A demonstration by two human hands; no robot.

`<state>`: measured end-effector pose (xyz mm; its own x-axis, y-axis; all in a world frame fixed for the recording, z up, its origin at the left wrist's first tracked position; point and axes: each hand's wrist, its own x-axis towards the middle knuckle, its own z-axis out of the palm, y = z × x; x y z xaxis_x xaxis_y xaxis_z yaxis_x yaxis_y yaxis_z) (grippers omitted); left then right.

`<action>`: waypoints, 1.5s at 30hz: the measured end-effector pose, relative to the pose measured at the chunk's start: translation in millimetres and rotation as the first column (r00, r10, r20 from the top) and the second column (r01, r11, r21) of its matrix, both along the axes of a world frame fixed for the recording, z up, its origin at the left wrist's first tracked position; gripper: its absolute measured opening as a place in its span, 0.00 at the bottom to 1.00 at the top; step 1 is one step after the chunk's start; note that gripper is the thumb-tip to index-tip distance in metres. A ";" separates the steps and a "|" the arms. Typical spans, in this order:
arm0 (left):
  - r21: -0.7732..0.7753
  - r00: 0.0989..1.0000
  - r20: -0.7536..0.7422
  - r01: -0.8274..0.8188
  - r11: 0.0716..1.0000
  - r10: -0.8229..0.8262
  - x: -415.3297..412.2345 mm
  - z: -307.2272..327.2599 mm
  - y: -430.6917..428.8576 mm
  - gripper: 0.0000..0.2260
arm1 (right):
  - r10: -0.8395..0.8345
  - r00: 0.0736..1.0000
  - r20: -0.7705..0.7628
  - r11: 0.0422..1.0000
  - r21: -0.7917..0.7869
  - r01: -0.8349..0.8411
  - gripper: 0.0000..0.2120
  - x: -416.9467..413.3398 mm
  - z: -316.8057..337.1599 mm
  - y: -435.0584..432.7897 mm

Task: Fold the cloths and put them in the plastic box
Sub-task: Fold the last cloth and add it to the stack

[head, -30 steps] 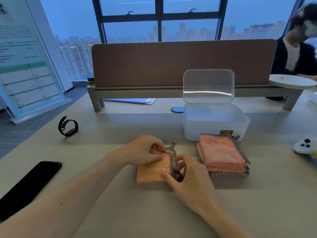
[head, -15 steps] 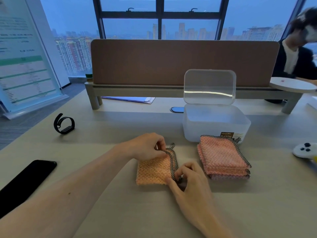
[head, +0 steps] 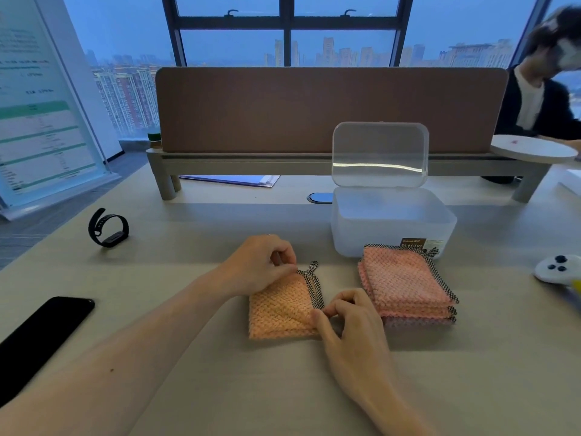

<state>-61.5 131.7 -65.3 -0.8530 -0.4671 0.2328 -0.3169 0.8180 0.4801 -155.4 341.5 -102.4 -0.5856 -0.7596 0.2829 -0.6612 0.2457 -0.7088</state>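
An orange waffle cloth (head: pixel 279 309) with a black checked border lies folded on the desk in front of me. My left hand (head: pixel 257 265) pinches its far right corner. My right hand (head: pixel 349 325) pinches its near right corner at the checked edge. To the right sits a stack of folded pink cloths (head: pixel 405 281) with the same border. Behind the stack stands the translucent plastic box (head: pixel 393 221), its hinged lid (head: pixel 380 152) raised upright. The box's inside looks bare from here.
A black phone (head: pixel 41 338) lies at the near left, a black wristband (head: pixel 108 229) farther back. A white game controller (head: pixel 558 269) sits at the right edge. A shelf with a brown divider panel (head: pixel 314 111) runs across the back; a person sits behind it at right.
My right hand slid from on top of the cloth's checked edge down to its near right corner. The cloth now lies flatter. My left hand stayed at the far corner.
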 end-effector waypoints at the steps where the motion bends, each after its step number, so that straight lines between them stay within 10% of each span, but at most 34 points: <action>1: -0.008 1.000 -0.003 -0.003 1.000 0.003 -0.7 1.8 1.1 0.02 | -0.001 1.000 0.005 1.000 -0.028 0.001 0.10 -0.1 -0.3 0.5; 26: -0.075 0.995 0.072 0.074 0.994 -0.069 -22.6 -17.1 10.9 0.05 | -0.036 0.999 -0.023 0.999 0.032 0.037 0.16 3.0 3.1 3.2; 35: -0.124 0.984 -0.139 -0.126 0.984 0.108 -6.9 -12.8 8.8 0.06 | -0.055 0.998 0.009 0.998 0.029 0.054 0.12 3.0 0.0 3.7; 45: -0.247 0.992 0.088 -0.064 0.967 0.089 6.4 -21.5 4.0 0.11 | 0.027 0.998 -0.063 0.996 0.091 -0.021 0.21 0.8 22.0 -16.0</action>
<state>-55.1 135.7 -86.8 -0.8412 -0.4715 0.2648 -0.4186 0.8777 0.2332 -154.5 325.4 -80.4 -0.5497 -0.7974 0.2490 -0.7113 0.2905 -0.6400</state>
